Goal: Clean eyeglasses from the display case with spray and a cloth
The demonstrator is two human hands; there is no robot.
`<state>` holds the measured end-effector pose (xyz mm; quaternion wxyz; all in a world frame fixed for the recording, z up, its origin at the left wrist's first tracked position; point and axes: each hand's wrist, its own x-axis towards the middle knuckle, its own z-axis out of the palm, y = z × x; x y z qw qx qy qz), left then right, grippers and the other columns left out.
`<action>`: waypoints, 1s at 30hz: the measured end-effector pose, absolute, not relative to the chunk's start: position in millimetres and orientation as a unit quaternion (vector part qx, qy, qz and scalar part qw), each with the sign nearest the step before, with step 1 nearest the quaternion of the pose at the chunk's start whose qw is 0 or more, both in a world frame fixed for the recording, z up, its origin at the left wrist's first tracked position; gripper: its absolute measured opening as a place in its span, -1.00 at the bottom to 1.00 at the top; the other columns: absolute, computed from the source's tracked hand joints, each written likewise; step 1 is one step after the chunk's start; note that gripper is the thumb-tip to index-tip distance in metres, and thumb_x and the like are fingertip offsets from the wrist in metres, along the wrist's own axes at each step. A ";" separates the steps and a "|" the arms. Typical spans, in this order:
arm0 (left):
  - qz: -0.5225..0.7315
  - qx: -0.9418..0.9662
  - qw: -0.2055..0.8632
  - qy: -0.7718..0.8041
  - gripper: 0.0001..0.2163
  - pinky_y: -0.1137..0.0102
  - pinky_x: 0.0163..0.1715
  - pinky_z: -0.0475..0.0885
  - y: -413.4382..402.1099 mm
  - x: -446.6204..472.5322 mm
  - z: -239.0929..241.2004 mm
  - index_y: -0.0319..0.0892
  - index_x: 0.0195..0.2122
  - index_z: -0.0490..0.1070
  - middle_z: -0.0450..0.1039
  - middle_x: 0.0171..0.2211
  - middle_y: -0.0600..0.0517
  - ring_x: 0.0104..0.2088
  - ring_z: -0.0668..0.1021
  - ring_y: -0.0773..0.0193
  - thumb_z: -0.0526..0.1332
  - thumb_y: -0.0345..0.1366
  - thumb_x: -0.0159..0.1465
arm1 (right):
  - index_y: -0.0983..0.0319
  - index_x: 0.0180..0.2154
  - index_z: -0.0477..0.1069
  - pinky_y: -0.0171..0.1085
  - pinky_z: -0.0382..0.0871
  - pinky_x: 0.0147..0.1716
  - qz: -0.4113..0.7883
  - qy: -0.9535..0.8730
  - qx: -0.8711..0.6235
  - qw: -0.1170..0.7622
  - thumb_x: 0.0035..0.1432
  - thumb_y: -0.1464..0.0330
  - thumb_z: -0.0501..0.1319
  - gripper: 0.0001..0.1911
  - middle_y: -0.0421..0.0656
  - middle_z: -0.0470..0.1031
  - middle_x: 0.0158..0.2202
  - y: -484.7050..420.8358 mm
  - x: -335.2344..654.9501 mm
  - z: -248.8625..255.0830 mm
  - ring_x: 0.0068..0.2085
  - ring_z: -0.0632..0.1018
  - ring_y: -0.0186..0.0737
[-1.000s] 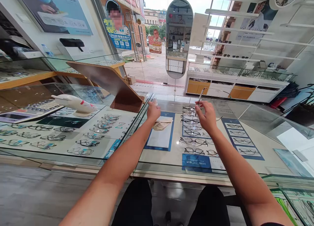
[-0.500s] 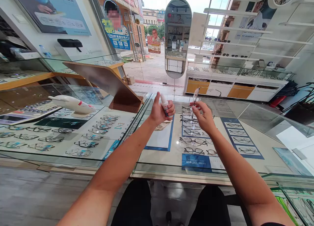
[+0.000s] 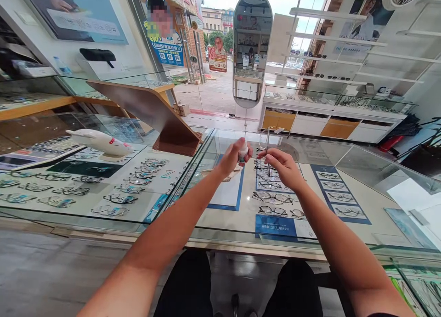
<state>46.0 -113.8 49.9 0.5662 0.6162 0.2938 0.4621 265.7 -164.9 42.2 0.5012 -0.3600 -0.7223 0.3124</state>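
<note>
My left hand [image 3: 234, 158] is wrapped round a small white spray bottle [image 3: 243, 150], held upright above the glass counter. To its right, my right hand [image 3: 283, 166] pinches a pair of eyeglasses [image 3: 268, 138] between thumb and fingers. The glasses are raised over the counter, turned nearly edge-on, with a thin temple reaching to the right. Bottle and glasses are close to each other; a small gap shows between them. Beneath my hands, several eyeglass frames [image 3: 272, 198] lie in rows inside the display case, seen through the glass.
The glass counter [image 3: 227, 234] spans in front of my knees. On its left part stand a white dolphin-shaped figure [image 3: 99, 143] and a slanted brown stand [image 3: 148, 115]. An oval mirror [image 3: 252, 50] rises beyond the counter. White shelves [image 3: 337, 41] fill the back right.
My left hand has moved right with the spray bottle, closer to the glasses. My right hand has shifted slightly left and down, turning the glasses. The view has shifted a little.
</note>
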 end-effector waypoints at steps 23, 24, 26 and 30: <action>0.383 0.677 0.555 0.294 -0.26 0.41 -0.57 0.08 -114.7 48.7 37.8 -0.12 -0.54 0.36 0.24 -0.57 0.05 -0.54 0.25 0.33 0.20 0.57 0.21 | 0.06 -0.05 0.72 -0.12 0.50 -0.11 0.397 -0.655 -0.338 0.547 0.40 -0.15 0.36 -0.54 -0.11 0.77 -0.03 -153.5 269.1 35.7 -0.20 0.61 -0.14; 0.370 0.691 0.545 0.297 -0.26 0.41 -0.56 0.09 -114.9 49.1 37.1 -0.12 -0.55 0.35 0.26 -0.57 0.03 -0.54 0.26 0.33 0.19 0.55 0.23 | 0.06 -0.04 0.72 -0.12 0.50 -0.11 0.398 -0.650 -0.339 0.552 0.40 -0.15 0.36 -0.54 -0.11 0.78 -0.02 -152.3 269.3 34.4 -0.20 0.61 -0.15; 0.346 0.726 0.514 0.299 -0.29 0.41 -0.54 0.11 -115.7 50.5 36.0 -0.12 -0.57 0.31 0.27 -0.56 0.02 -0.53 0.26 0.32 0.20 0.49 0.28 | 0.07 -0.02 0.71 -0.12 0.51 -0.11 0.396 -0.648 -0.344 0.553 0.39 -0.16 0.36 -0.52 -0.11 0.78 -0.02 -151.4 268.9 33.2 -0.20 0.62 -0.15; 0.324 0.777 0.462 0.281 -0.34 0.39 -0.51 0.12 -118.3 55.0 34.7 -0.10 -0.58 0.21 0.21 -0.57 0.06 -0.51 0.23 0.32 0.21 0.40 0.32 | 0.08 -0.04 0.71 -0.12 0.53 -0.10 0.385 -0.659 -0.352 0.542 0.38 -0.22 0.35 -0.46 -0.09 0.78 -0.02 -153.2 266.0 34.1 -0.17 0.63 -0.12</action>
